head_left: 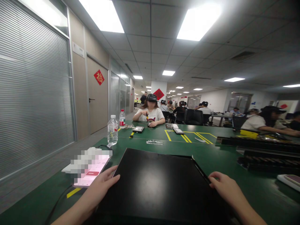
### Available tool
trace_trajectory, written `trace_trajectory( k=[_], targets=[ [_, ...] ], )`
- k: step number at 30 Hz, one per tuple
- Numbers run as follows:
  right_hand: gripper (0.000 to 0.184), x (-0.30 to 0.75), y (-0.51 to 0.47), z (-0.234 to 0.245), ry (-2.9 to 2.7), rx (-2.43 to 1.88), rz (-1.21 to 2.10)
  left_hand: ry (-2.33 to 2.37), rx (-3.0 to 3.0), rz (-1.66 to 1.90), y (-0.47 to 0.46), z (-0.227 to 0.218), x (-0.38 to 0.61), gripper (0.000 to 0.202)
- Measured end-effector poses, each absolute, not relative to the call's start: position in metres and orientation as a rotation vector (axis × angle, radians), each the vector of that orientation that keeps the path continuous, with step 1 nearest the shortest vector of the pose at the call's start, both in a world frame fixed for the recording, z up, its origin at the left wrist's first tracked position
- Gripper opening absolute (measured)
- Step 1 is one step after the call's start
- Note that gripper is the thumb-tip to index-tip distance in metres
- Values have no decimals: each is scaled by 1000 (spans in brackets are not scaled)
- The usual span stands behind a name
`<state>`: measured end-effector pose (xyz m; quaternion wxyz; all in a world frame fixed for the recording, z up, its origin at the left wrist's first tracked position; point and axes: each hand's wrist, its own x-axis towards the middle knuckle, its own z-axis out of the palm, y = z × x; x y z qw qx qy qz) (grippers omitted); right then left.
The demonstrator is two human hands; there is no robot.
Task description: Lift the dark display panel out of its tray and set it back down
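Observation:
A large, flat black metal case (150, 187) with a smooth, slightly shiny top lies in front of me on the green table (187, 150). Its far right corner shows a raised edge or a narrow gap. My left hand (106, 179) grips the left side, thumb over the top edge and the other fingers partly hidden behind it. On the right side, my right hand (221, 184) has its fingers curled against the rim. The near end of the case runs out of view at the bottom.
Left of the case lie a lit phone (93, 170) and a water bottle (112, 131). Across the table a person (151, 114) works with a tool beside a hard drive (138, 129). Black rails (269, 159) and a white object (289, 182) are at right. Yellow tape (182, 137) marks the tabletop.

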<state>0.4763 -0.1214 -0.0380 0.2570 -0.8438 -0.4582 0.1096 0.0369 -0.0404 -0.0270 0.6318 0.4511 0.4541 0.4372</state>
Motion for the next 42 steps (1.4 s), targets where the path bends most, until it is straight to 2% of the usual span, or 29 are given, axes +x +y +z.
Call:
trace_trajectory(
  k=[5, 9, 17, 24, 31, 36, 42],
  targets=[
    [24, 478, -123, -36, -1218, -2268, 315, 1096, 1182, 1037, -38, -27, 36, 52],
    [27, 479, -122, -37, -1236, -2291, 299, 1323, 1518, 1070, -27, -40, 33, 55],
    [34, 474, -119, -40, -1241, -2301, 283, 1498, 1927, 816, -9, -74, 21, 53],
    [39, 468, -117, -43, -1244, -2278, 270, 1626, 2091, 636, -11, -74, 24, 53],
    [37, 464, -118, -41, -1246, -2301, 270, 1647, 2084, 576, -17, -68, 29, 55],
    [33, 467, -117, -45, -1241, -2312, 271, 1587, 2232, 645, -25, -64, 28, 68],
    [31, 470, -116, -50, -1248, -2326, 255, 1294, 2460, 525, -34, -58, 17, 53]
  ],
)
